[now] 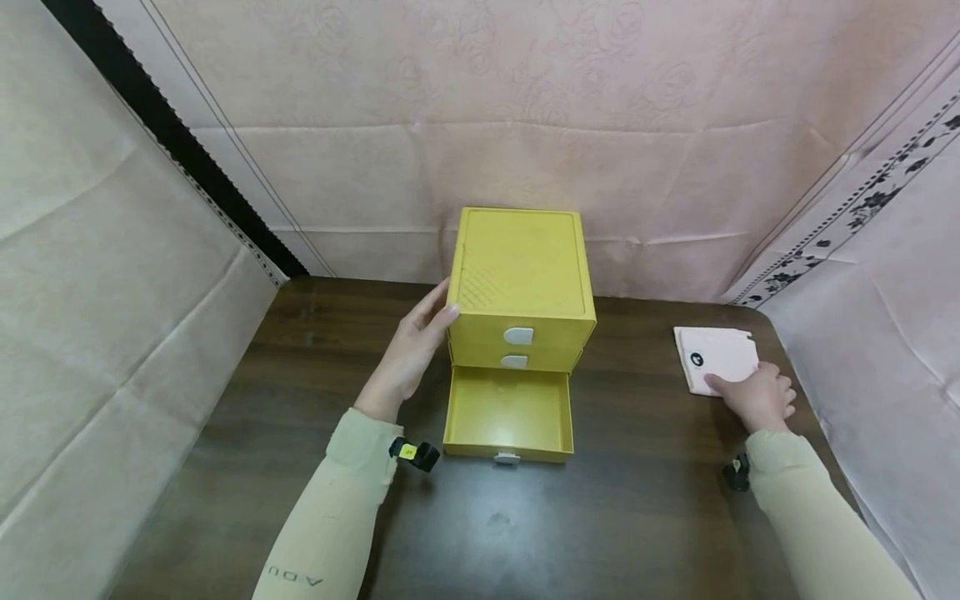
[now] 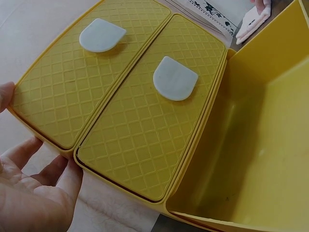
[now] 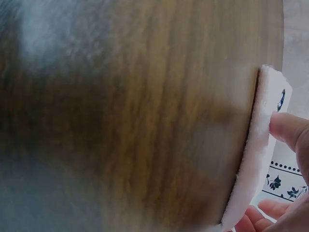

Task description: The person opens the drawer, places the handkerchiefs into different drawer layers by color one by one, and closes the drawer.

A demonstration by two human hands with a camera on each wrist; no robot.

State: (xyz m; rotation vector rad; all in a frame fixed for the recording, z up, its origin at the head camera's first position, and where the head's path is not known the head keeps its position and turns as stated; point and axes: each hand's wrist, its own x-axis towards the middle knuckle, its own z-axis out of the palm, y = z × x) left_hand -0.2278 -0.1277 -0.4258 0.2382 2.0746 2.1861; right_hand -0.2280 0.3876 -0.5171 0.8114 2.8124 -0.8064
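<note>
A yellow drawer box [image 1: 525, 258] stands on the table, two upper drawers closed with white tabs. Its bottom drawer [image 1: 510, 408] is pulled out, bare inside. My left hand [image 1: 408, 354] rests against the box's left side, thumb at the upper front corner; the left wrist view shows its fingertips [image 2: 34, 142] along the front panel's edge. At the right, a folded white fluffy cloth [image 1: 716, 354] with a small dark round emblem lies near the table's far right corner. My right hand [image 1: 757, 396] pinches the cloth's near right corner, thumb on top, fingers at its edge.
The dark wooden table [image 1: 300, 467] has a glossy top. Pale patterned cloth [image 1: 525, 108] hangs behind it, close to the back of the box. More cloth sheets close off the left and right sides, the right one [image 1: 885, 275] running near my right hand.
</note>
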